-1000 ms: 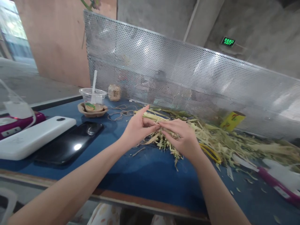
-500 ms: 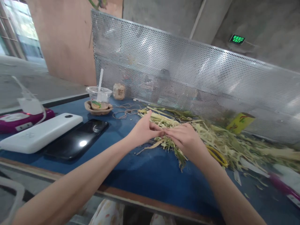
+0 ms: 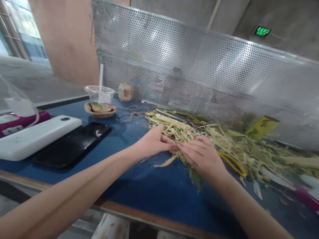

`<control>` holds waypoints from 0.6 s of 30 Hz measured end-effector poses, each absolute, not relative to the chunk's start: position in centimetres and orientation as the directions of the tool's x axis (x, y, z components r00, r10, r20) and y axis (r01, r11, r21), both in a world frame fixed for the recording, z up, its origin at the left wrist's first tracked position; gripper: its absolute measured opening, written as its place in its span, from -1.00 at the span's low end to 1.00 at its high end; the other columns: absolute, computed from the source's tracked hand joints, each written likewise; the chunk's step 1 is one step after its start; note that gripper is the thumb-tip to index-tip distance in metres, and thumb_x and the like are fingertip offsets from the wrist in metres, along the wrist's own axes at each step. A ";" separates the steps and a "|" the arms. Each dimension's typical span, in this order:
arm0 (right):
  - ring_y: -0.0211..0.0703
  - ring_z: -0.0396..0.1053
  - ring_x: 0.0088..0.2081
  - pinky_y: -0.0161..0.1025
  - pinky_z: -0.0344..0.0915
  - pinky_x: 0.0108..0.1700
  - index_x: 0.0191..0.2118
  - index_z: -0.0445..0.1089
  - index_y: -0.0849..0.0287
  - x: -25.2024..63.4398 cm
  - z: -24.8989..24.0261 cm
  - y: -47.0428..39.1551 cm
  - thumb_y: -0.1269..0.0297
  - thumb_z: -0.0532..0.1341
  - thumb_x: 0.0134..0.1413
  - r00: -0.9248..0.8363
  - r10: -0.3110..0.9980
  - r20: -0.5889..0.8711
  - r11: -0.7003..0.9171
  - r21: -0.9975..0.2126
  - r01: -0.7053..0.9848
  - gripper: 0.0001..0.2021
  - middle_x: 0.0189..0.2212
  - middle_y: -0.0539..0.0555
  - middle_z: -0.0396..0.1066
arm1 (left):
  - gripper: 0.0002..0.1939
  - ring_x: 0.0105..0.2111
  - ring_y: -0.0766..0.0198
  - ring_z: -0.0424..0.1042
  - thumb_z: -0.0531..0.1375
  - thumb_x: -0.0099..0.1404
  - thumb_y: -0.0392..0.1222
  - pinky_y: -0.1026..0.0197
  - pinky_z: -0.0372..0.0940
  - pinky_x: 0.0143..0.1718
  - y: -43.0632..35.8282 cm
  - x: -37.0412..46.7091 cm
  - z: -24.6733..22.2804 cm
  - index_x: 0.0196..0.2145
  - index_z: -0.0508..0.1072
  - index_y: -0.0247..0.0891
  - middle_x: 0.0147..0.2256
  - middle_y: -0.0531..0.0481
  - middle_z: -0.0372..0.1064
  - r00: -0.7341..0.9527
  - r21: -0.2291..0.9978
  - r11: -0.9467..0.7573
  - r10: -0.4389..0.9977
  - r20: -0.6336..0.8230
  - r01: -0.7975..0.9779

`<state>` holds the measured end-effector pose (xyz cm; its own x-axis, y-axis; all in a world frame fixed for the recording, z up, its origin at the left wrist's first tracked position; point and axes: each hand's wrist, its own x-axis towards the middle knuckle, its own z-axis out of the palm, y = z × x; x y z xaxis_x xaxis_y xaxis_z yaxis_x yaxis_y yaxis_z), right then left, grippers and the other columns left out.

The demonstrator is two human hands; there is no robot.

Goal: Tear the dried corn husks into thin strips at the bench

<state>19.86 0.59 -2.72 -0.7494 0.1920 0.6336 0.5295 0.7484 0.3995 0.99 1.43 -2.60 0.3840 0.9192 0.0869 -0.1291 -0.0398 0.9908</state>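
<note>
My left hand (image 3: pixel 155 142) is closed, thumb and fingertips pinched together at the near side of a heap of pale green-yellow dried plant strips (image 3: pixel 171 123). Against it, fingertip to fingertip, my right hand (image 3: pixel 204 156) is closed over a crumpled bunch of the same plant matter. From under the right fingers a darker green leaf (image 3: pixel 195 179) hangs towards me. A thin, curled pale strip (image 3: pixel 167 162) sticks out below the left fingertips. What exactly lies between the fingertips is largely hidden. A yellow loop (image 3: pixel 233 164), perhaps a scissors handle, lies right of my right hand.
A black phone (image 3: pixel 74 144), white power bank (image 3: pixel 42 134) and purple power strip (image 3: pixel 23 122) lie left. Behind them are a plastic cup (image 3: pixel 99 96) in a cardboard holder, a jar (image 3: pixel 125 92) and string (image 3: pixel 129 114). A perforated metal screen (image 3: pixel 189 63) stands behind; a yellow box (image 3: pixel 261 127) is right.
The view has shifted slightly. Both hands have stayed together and come a little lower, with the hanging leaf and thin strip shifting along; the right fingers now cover the bunch more flatly.
</note>
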 end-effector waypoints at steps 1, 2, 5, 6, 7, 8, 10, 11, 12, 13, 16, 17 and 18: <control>-0.21 0.41 -0.28 -0.13 0.16 -0.12 -0.16 0.39 0.16 19.9 -2.7 0.4 0.47 0.09 0.13 -0.731 0.202 0.652 0.738 0.390 0.552 -0.79 -0.24 0.06 0.50 | 0.05 -0.51 0.29 0.46 0.26 0.00 -0.40 0.18 0.30 -0.32 1.3 1.1 -2.5 0.21 -0.42 -0.44 -0.57 0.07 0.48 0.371 0.991 -0.022 0.926 0.071 -0.133; -0.21 0.41 -0.29 -0.14 0.16 -0.12 -0.16 0.39 0.15 19.9 -2.6 0.2 0.46 0.11 0.11 -0.713 0.209 0.669 0.726 0.383 0.572 -0.79 -0.25 0.04 0.50 | 0.05 -0.49 0.28 0.47 0.26 0.00 -0.39 0.17 0.30 -0.30 1.2 1.2 -2.4 0.22 -0.42 -0.43 -0.56 0.06 0.48 0.359 0.991 -0.007 0.932 0.055 -0.135; -0.23 0.40 -0.32 -0.17 0.18 -0.19 -0.14 0.39 0.09 20.1 -2.2 -0.4 0.45 0.15 0.07 -0.689 0.202 0.696 0.707 0.383 0.594 -0.77 -0.27 0.00 0.51 | 0.05 -0.46 0.25 0.49 0.27 0.00 -0.38 0.15 0.31 -0.27 1.0 1.6 -2.3 0.23 -0.39 -0.41 -0.54 0.06 0.50 0.326 0.990 0.024 0.945 0.022 -0.137; -0.24 0.39 -0.33 -0.19 0.19 -0.22 -0.15 0.39 0.08 20.1 -2.1 -0.5 0.45 0.16 0.06 -0.687 0.196 0.700 0.707 0.384 0.593 -0.77 -0.27 -0.01 0.51 | 0.04 -0.45 0.23 0.50 0.27 0.00 -0.39 0.13 0.32 -0.26 1.0 1.7 -2.3 0.23 -0.37 -0.41 -0.55 0.05 0.50 0.320 0.989 0.037 0.947 0.011 -0.143; -0.24 0.38 -0.34 -0.21 0.20 -0.25 -0.16 0.39 0.08 20.2 -2.1 -0.6 0.45 0.16 0.06 -0.685 0.191 0.703 0.710 0.383 0.591 -0.78 -0.27 -0.01 0.51 | 0.03 -0.46 0.23 0.50 0.27 -0.01 -0.40 0.12 0.32 -0.27 1.0 1.8 -2.3 0.23 -0.34 -0.41 -0.55 0.05 0.50 0.318 0.987 0.051 0.948 0.000 -0.154; -0.25 0.38 -0.35 -0.22 0.20 -0.28 -0.17 0.39 0.08 20.2 -2.1 -0.7 0.45 0.17 0.05 -0.685 0.188 0.704 0.714 0.381 0.588 -0.78 -0.28 -0.01 0.51 | 0.01 -0.46 0.22 0.50 0.27 -0.01 -0.40 0.12 0.33 -0.27 1.0 1.8 -2.3 0.23 -0.30 -0.40 -0.56 0.06 0.49 0.321 0.985 0.063 0.947 -0.008 -0.162; -0.23 0.36 -0.35 -0.23 0.22 -0.30 -0.19 0.40 0.10 20.2 -2.2 -0.7 0.45 0.17 0.05 -0.682 0.187 0.708 0.725 0.369 0.582 -0.80 -0.29 0.02 0.50 | -0.04 -0.46 0.21 0.49 0.27 -0.02 -0.41 0.11 0.33 -0.28 1.0 1.9 -2.4 0.22 -0.21 -0.39 -0.57 0.06 0.49 0.331 0.982 0.076 0.944 -0.015 -0.171; -0.22 0.36 -0.35 -0.23 0.23 -0.29 -0.20 0.41 0.11 20.2 -2.3 -0.6 0.45 0.16 0.06 -0.674 0.195 0.712 0.726 0.358 0.588 -0.81 -0.30 0.04 0.50 | -0.05 -0.46 0.22 0.49 0.27 -0.02 -0.40 0.12 0.33 -0.27 1.0 1.9 -2.4 0.21 -0.18 -0.39 -0.58 0.06 0.48 0.329 0.982 0.075 0.944 -0.014 -0.172; -0.20 0.36 -0.35 -0.23 0.24 -0.30 -0.21 0.42 0.12 20.1 -2.4 -0.6 0.45 0.15 0.06 -0.663 0.209 0.719 0.721 0.344 0.601 -0.82 -0.33 0.07 0.49 | -0.05 -0.46 0.22 0.49 0.28 -0.03 -0.39 0.13 0.33 -0.27 1.0 1.9 -2.4 0.21 -0.17 -0.40 -0.58 0.06 0.48 0.321 0.982 0.072 0.947 -0.013 -0.172; -0.19 0.36 -0.35 -0.23 0.25 -0.31 -0.22 0.43 0.12 20.0 -2.6 -0.6 0.45 0.14 0.07 -0.649 0.230 0.725 0.715 0.327 0.618 -0.81 -0.36 0.08 0.47 | -0.04 -0.45 0.23 0.48 0.29 -0.03 -0.38 0.14 0.32 -0.26 0.9 1.9 -2.4 0.21 -0.17 -0.40 -0.58 0.06 0.48 0.313 0.982 0.072 0.950 -0.014 -0.173; -0.19 0.37 -0.35 -0.24 0.27 -0.31 -0.19 0.43 0.09 19.9 -2.9 -0.6 0.45 0.11 0.09 -0.599 0.296 0.744 0.724 0.234 0.649 -0.78 -0.41 0.06 0.44 | -0.03 -0.46 0.24 0.48 0.29 -0.04 -0.39 0.14 0.32 -0.26 0.9 2.0 -2.4 0.21 -0.19 -0.42 -0.59 0.07 0.48 0.295 0.980 0.087 0.955 -0.030 -0.181; -0.19 0.38 -0.34 -0.25 0.29 -0.29 -0.16 0.41 0.08 19.8 -3.0 -0.6 0.45 0.10 0.09 -0.599 0.305 0.741 0.743 0.209 0.636 -0.76 -0.39 0.05 0.44 | -0.03 -0.47 0.23 0.48 0.29 -0.04 -0.39 0.13 0.33 -0.26 0.8 2.0 -2.3 0.21 -0.19 -0.43 -0.60 0.07 0.48 0.294 0.979 0.093 0.955 -0.036 -0.182; -0.20 0.39 -0.31 -0.26 0.30 -0.26 -0.13 0.40 0.08 19.8 -3.0 -0.6 0.46 0.09 0.10 -0.606 0.306 0.735 0.762 0.192 0.618 -0.74 -0.36 0.05 0.45 | -0.04 -0.47 0.22 0.48 0.28 -0.03 -0.40 0.11 0.33 -0.26 0.8 2.0 -2.3 0.21 -0.18 -0.43 -0.60 0.07 0.48 0.290 0.978 0.096 0.956 -0.039 -0.183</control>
<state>19.82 -0.63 -3.03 -0.6055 0.3056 0.7348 0.6181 0.7622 0.1924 2.01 0.82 -2.31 0.2905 0.9561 -0.0391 -0.1834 0.0958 0.9784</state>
